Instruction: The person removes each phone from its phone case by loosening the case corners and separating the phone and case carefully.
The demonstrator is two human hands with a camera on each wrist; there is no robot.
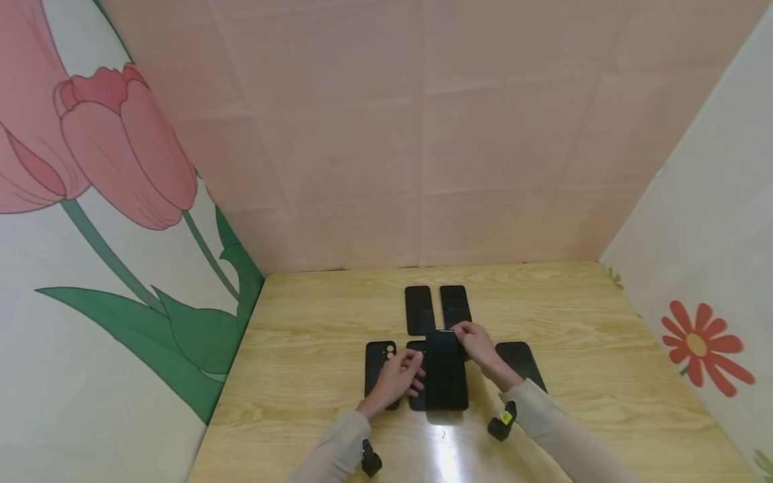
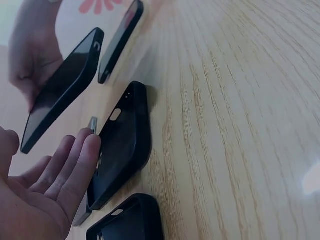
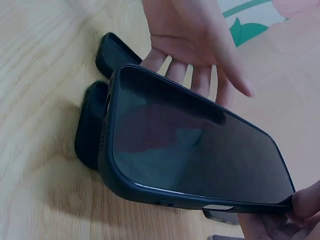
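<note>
My right hand (image 1: 480, 344) pinches a smartphone in a black case (image 1: 447, 376) by its far right corner, holding it tilted above the table with the dark screen showing. In the right wrist view, thumb and fingers grip one end of that phone (image 3: 200, 145). My left hand (image 1: 395, 379) has its fingers extended and holds nothing; it is between the held phone and a black phone case (image 1: 374, 369) with camera cutouts. Another empty black phone case (image 2: 122, 145) lies face up by the left fingertips, partly hidden behind the held phone in the head view.
Two dark phones, one at left (image 1: 419, 315) and one at right (image 1: 455, 303), lie farther back on the wooden table (image 1: 326, 302). Another dark, phone-shaped piece (image 1: 519, 357) lies right of the held phone, partly covered by the right forearm. Printed walls enclose the table's sides and back.
</note>
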